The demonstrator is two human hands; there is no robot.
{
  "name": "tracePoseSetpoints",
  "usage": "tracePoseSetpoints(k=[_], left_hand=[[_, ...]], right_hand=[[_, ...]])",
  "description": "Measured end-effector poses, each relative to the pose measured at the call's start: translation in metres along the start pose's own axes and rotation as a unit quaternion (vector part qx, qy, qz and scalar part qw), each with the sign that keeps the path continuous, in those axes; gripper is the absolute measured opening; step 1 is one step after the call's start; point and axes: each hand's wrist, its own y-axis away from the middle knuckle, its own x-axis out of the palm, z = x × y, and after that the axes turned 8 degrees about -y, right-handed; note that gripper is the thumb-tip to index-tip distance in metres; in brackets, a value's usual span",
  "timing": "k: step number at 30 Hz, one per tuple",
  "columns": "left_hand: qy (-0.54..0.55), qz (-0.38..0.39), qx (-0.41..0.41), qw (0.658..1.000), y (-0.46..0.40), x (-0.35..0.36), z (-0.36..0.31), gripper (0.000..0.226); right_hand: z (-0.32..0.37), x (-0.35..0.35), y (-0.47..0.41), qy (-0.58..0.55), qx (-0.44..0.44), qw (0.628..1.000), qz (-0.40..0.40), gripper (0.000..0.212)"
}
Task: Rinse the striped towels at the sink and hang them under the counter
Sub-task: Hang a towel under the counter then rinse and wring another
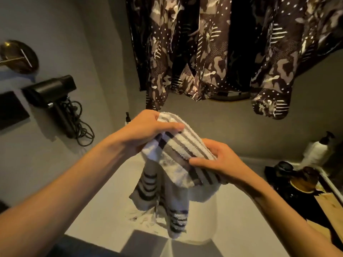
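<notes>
- Head view is showing both hands holding one striped towel (178,154) up over a pale basin (232,210).
- Left hand (146,129) is gripping the towel's upper end, fingers curled over the top fold.
- Right hand (219,160) is pinching the lower fold, thumb lying across the stripes.
- Towel's loose ends are hanging down between the forearms, the lowest tip (176,225) dangling above the basin.
- Patterned dark garments (204,52) are hanging on the wall behind.
- Black hair dryer (50,93) is sitting in a wall holder at left, cord dangling.
- Pump bottle (319,149) and dark jars (304,179) are standing on the desk at right.
</notes>
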Motion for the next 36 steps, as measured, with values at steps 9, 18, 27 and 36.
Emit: tracePoseSetpoints(k=[9,18,27,36], left_hand=[[0.23,-0.012,0.036,0.972,0.071,0.031,-0.007,0.03],[0.195,0.053,-0.009,0.979,0.149,0.124,0.03,0.012],[0.176,0.086,-0.243,0.95,0.245,0.264,0.088,0.018],[0.204,0.057,-0.48,0.851,0.275,0.483,0.207,0.013]], right_hand=[[-0.007,0.032,0.088,-0.38,0.336,0.854,-0.115,0.093],[-0.015,0.062,0.228,-0.444,0.394,0.792,-0.141,0.074],[-0.059,0.033,0.406,-0.578,0.24,0.72,-0.3,0.047],[-0.18,-0.023,0.566,-0.559,0.424,0.584,-0.409,0.057]])
